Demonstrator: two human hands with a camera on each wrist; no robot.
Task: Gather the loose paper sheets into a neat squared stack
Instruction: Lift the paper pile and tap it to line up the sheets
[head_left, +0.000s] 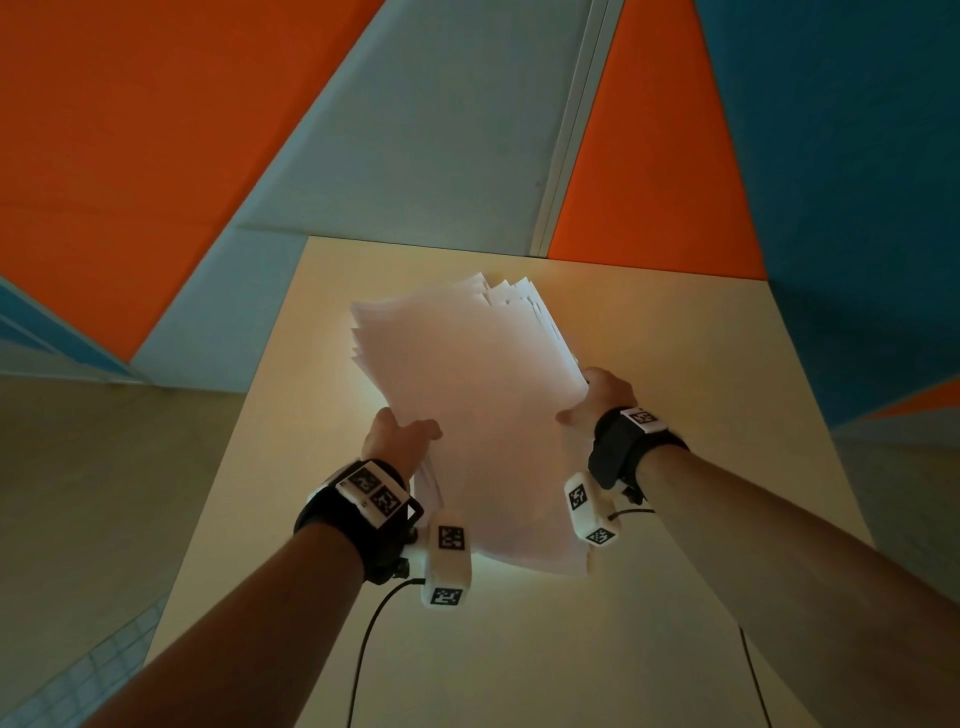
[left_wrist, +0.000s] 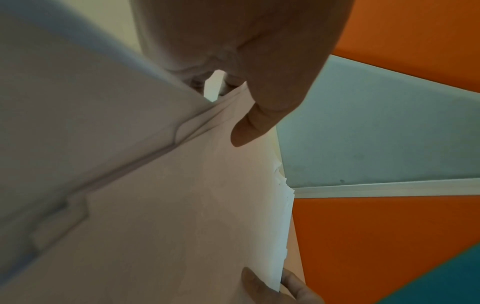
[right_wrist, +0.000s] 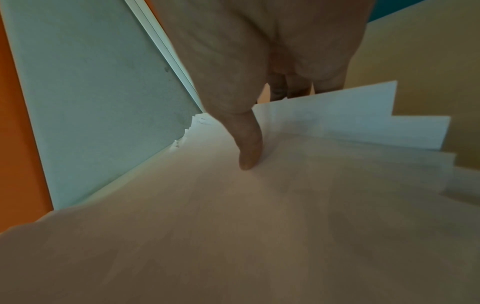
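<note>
A plain beige table (head_left: 649, 597) was set up against a wall covered in big angled panels, orange (head_left: 130, 130), pale grey (head_left: 441, 130) and blue (head_left: 857, 156). A thin pale strip (head_left: 571, 130) was run down between the grey panel and another orange one. Two thin black cables (head_left: 363, 649) were trailed across the tabletop. A tiled patch of floor (head_left: 93, 670) was seen at the lower left.

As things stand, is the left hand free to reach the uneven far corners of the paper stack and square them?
Probably not. The left hand grips the near left edge of the paper stack, the right hand the right edge; the fanned corners lie at the far end, above the table. Releasing a grip risks slippage.
</note>
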